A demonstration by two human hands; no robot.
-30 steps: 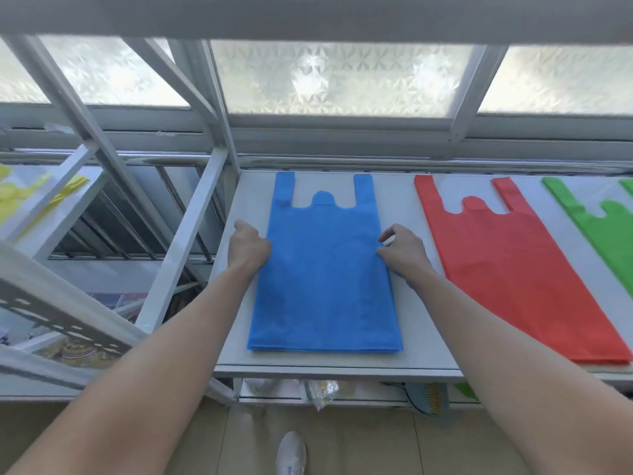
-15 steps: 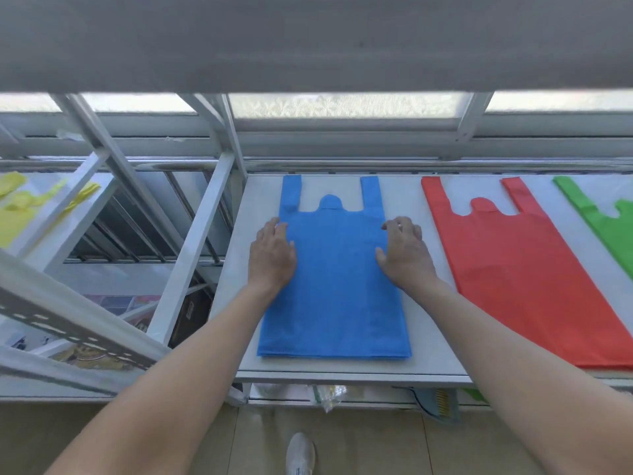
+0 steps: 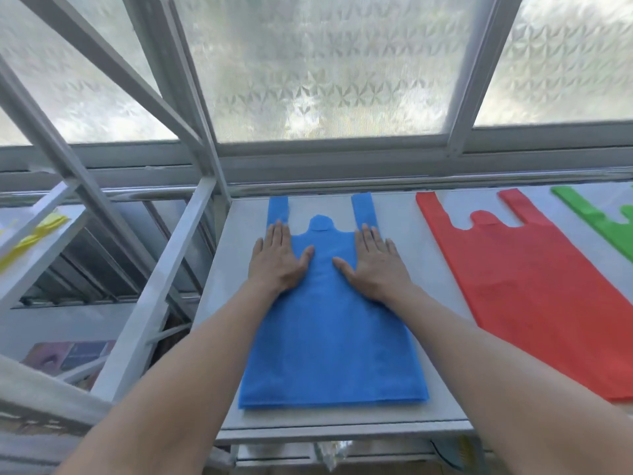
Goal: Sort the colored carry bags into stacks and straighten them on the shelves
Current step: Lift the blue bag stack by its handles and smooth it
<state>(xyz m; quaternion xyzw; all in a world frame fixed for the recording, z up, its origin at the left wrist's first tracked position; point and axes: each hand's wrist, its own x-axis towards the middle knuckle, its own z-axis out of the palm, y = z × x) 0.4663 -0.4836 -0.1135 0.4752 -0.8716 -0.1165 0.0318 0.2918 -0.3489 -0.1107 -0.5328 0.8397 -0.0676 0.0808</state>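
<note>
Blue bag stack point(image 3: 329, 337) lies flat on the white shelf point(image 3: 236, 234), beside the red bags point(image 3: 534, 286). Left hand point(image 3: 279, 258) and right hand point(image 3: 375, 262) press it with fingers spread flat, gripping nothing. It looks thin, soft and light; better to hold both side edges.

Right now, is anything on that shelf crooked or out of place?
The red bags lie askew, slanting right toward the front edge, unlike the blue bags, which sit square under the flat left hand and right hand.

Daylit frosted window point(image 3: 325, 63) behind white metal shelf point(image 3: 233, 303).
</note>
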